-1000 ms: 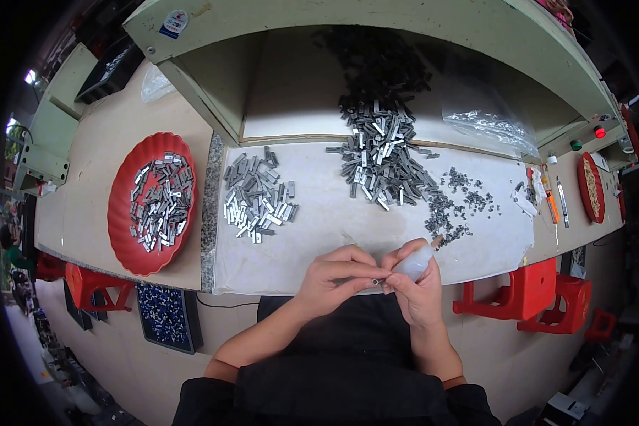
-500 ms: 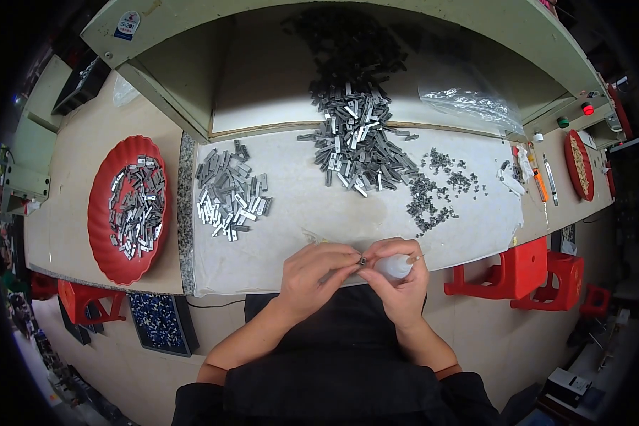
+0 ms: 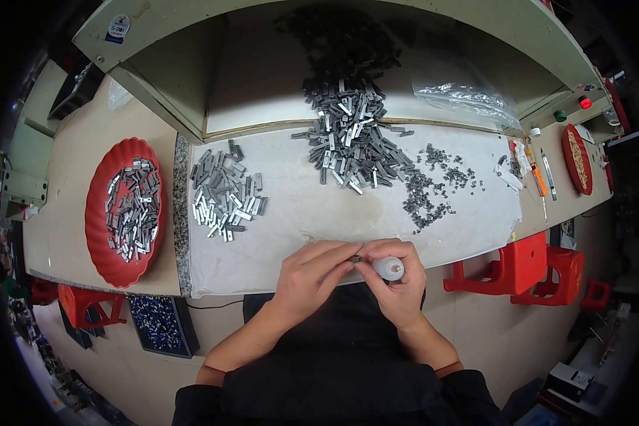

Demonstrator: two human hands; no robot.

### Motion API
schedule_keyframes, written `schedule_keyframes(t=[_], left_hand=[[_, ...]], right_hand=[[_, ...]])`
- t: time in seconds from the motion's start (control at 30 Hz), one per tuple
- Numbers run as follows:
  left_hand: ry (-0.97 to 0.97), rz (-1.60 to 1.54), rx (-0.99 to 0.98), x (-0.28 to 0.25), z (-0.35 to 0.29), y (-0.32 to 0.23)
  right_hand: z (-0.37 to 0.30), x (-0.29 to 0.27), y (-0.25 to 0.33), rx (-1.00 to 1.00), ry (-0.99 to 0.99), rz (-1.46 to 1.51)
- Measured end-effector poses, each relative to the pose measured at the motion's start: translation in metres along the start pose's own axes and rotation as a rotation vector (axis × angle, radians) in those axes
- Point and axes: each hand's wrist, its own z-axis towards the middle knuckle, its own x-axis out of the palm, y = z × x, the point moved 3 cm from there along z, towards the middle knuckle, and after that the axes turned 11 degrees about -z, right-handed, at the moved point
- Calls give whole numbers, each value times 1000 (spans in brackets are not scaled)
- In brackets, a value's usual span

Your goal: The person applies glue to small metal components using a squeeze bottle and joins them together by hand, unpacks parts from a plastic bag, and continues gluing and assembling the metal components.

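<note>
My left hand (image 3: pixel 311 273) pinches a small dark metal part (image 3: pixel 356 260) between thumb and fingertips, at the near edge of the white work surface. Right beside it, my right hand (image 3: pixel 402 287) is closed around a small white squeeze bottle (image 3: pixel 389 268); its thumb and fingertips meet the metal part too. Ahead of my hands lies a big heap of grey metal bars (image 3: pixel 355 153). To its right are scattered tiny dark pieces (image 3: pixel 427 199), and to its left a smaller pile of bars (image 3: pixel 227 195).
A red scalloped tray (image 3: pixel 101 234) of bars stands at the left. A plastic bag (image 3: pixel 465 103) lies under the pale green hood (image 3: pixel 163 92). Slim tools, one an orange-handled knife (image 3: pixel 537 179), lie at the right, near another red tray (image 3: pixel 569 167). Red stools (image 3: pixel 497 266) stand below the table's right edge.
The bottle in my right hand has turned, its tip swinging from pointing right to facing upward toward view. The metal part has shifted slightly left between my fingertips.
</note>
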Motion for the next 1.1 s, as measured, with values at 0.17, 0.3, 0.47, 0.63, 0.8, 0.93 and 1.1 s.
schedule_keyframes(t=[0.17,0.3,0.47,0.63,0.8,0.93,1.1], left_hand=[[153,-216,-218,-5,1,4],[230,-550,-531,-3,-3,18],[99,-717,-481,-1,0,20],[-13,-727,-386,0,-6,25],[-19,-592,-287,2,-7,27],[-59,-533,-245,1,-6,26],[23,-447,-234,-1,-6,25]], right_hand=[[6,-8,0,-28,91,-21],[7,-12,0,-6,136,3],[3,-18,3,32,-41,198],[-11,-42,-1,-49,155,-237],[-12,-52,5,81,-280,307],[-11,-50,8,-44,-288,226],[-15,-45,11,-141,-212,1]])
